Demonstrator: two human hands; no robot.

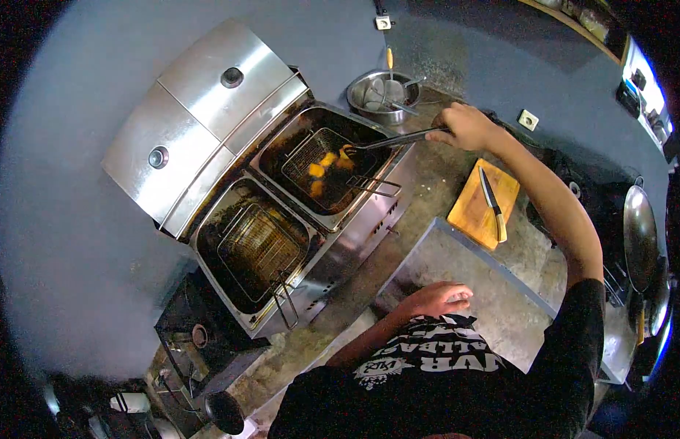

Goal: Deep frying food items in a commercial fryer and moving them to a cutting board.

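My right hand (pixel 463 127) grips the end of a long metal cooking utensil (pixel 397 141) that looks like tongs. The utensil's far end reaches into the rear wire fry basket (pixel 301 162), among several golden-yellow pieces of food (pixel 317 170). Dark oil surrounds the pieces, and their exact kind is not clear. This basket sits in one well of a stainless-steel double deep fryer (pixel 340 241). In the nearer well lies a second wire basket (pixel 258 236) without visible food. My left hand (pixel 440 299) rests near my stomach, fingers loosely curled, with nothing visible in it.
Behind the fryer, its steel lids (pixel 208 99) stand raised. A steel bowl (pixel 381 112) with strainers sits beyond it. On the counter, a knife (pixel 491 200) lies across a wooden cutting board (pixel 466 208). A wok (pixel 640 238) is at the far right.
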